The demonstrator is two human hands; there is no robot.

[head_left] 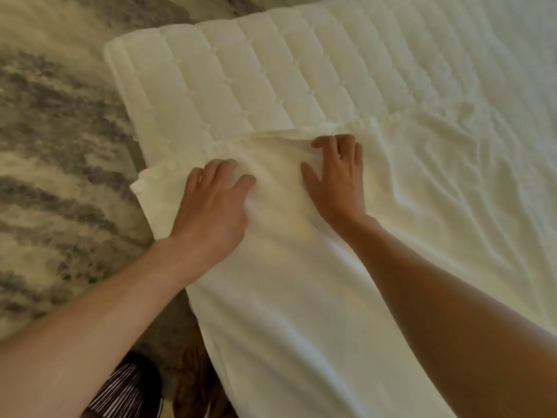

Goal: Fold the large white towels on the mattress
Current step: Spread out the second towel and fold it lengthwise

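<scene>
Early-to-mid stage, by the look of it: one towel [301, 297] spread long over near corner of mattress [271, 70], far end looking doubled over w/ layered hem edges showing just beyond fingers. No finished folded stack anywhere in view, so most of the job judged still to do; can't tell how many towels in total, since white cloth to the right reads as more towel or a sheet, creased w/ long radiating wrinkles.

Left hand [211, 203] flat, palm down on towel near its left edge, fingers spread and slightly curled, pressing rather than gripping; nothing pinched. Right hand [337, 176] also palm down, fingertips bent at the far hem, maybe nipping the edge, can't tell for sure. Hands near each other, a ruck of cloth bunched between.

Towel: soft, matte, off-white, limp, thin enough to ripple; left corner overhanging mattress edge a bit. Mattress top: quilted, padded rectangular channels w/ small tufted stitches, rounded corner. Floor: mottled grey-cream rug [54, 146], blurred. Striped dark-and-white item [120, 390] at bottom edge, unclear what
</scene>
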